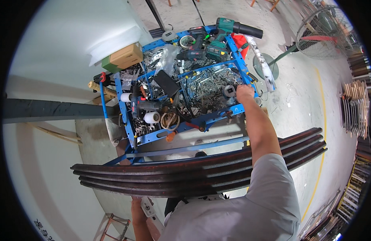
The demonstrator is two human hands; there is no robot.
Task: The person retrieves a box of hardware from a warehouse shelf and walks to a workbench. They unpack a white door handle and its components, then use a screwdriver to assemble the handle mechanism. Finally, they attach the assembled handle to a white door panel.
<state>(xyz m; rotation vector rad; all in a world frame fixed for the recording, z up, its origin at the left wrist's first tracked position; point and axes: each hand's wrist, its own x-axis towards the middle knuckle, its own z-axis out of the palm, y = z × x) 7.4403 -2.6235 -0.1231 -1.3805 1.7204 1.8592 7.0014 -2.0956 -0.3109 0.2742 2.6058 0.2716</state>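
Observation:
My right hand [245, 92] reaches to the right side of a blue metal trolley tray [185, 130]. Its fingertips are next to a grey tape measure [229, 91] lying over loose screws [206, 82]; whether they grip it is not clear. My left hand [138, 209] is low in the view, its fingers largely hidden by long dark-brown profiles [161, 180]. Alongside the left hand is a white device with round parts [148, 207]; I cannot tell if it is held. Between my body and the trolley, the profiles lie side by side.
The tray holds a black phone [166, 82], cordless drills [197, 45], a green cordless blower [227, 30], white tape rolls [152, 117] and twine [169, 121]. A cardboard box [125, 57] sits at its left corner. Farther right stands a fan [319, 33].

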